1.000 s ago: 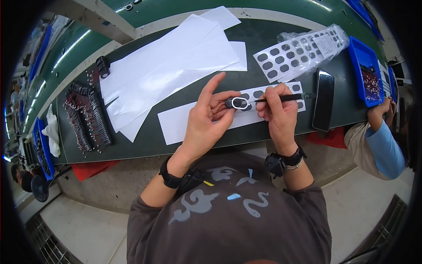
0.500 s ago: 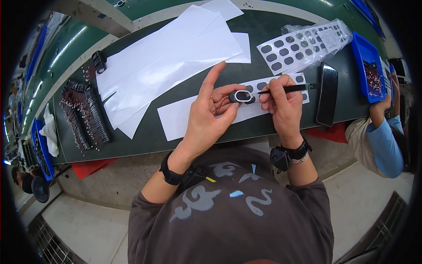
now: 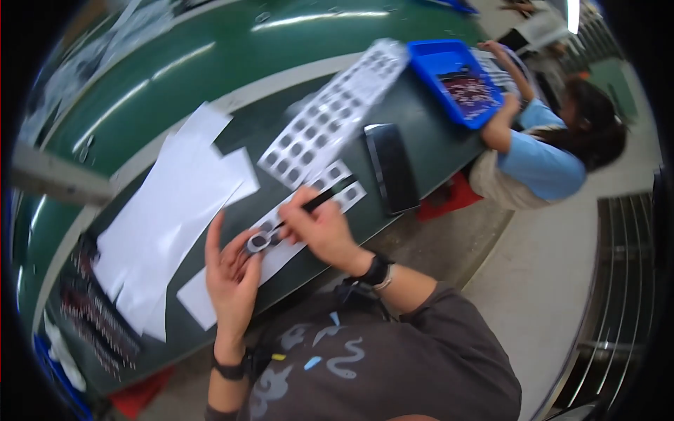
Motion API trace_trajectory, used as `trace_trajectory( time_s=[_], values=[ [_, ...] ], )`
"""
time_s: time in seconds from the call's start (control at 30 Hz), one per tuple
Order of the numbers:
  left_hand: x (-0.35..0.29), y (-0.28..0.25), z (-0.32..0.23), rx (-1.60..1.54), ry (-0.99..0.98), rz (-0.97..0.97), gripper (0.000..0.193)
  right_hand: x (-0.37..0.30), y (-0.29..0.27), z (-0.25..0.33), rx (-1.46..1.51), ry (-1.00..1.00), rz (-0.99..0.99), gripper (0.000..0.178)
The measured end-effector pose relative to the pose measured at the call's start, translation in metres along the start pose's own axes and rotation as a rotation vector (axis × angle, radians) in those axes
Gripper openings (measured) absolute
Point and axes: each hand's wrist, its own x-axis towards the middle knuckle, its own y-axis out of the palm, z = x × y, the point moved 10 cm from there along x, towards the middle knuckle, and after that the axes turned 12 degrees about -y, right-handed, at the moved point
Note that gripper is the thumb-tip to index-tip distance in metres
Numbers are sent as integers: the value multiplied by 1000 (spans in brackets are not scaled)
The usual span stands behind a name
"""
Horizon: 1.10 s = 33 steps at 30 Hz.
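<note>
My left hand [image 3: 232, 284] pinches a small oval black part with a white rim [image 3: 258, 242] between thumb and fingers, its index finger pointing up and away. Closed around slim black tweezers [image 3: 321, 201], my right hand [image 3: 319, 228] is just right of that part. The tweezers' tip points at the white rim; blur hides whether it touches. Beneath both hands lies a white sheet with dark oval stickers [image 3: 200, 303], partly covered by them.
Large white sheets [image 3: 165, 217] lie at left, beside rows of black wired parts [image 3: 95, 316]. A plastic-wrapped sticker sheet [image 3: 330, 116], a black phone [image 3: 391, 168] and a blue tray [image 3: 439, 52] of wired pieces are farther right. A co-worker in light blue sleeves [image 3: 540, 161] reaches toward the tray.
The view has swung right, so the table looks tilted and more of the co-worker shows. Both hands keep their holds on the oval part and the tweezers.
</note>
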Motion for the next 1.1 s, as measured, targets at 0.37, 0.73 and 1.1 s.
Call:
trace_trajectory(
  time_s=[0.37, 0.73, 1.1],
  values=[
    [6, 6, -6, 33, 20, 10, 57, 1, 1, 16, -70, -140, -8, 15],
    [-1, 1, -5, 114, 73, -12, 26, -3, 0, 12, -43, -81, -15, 15],
    [6, 3, 4, 118, 5, 67, 37, 3, -12, 17, -96, -105, -80, 19]
  ],
)
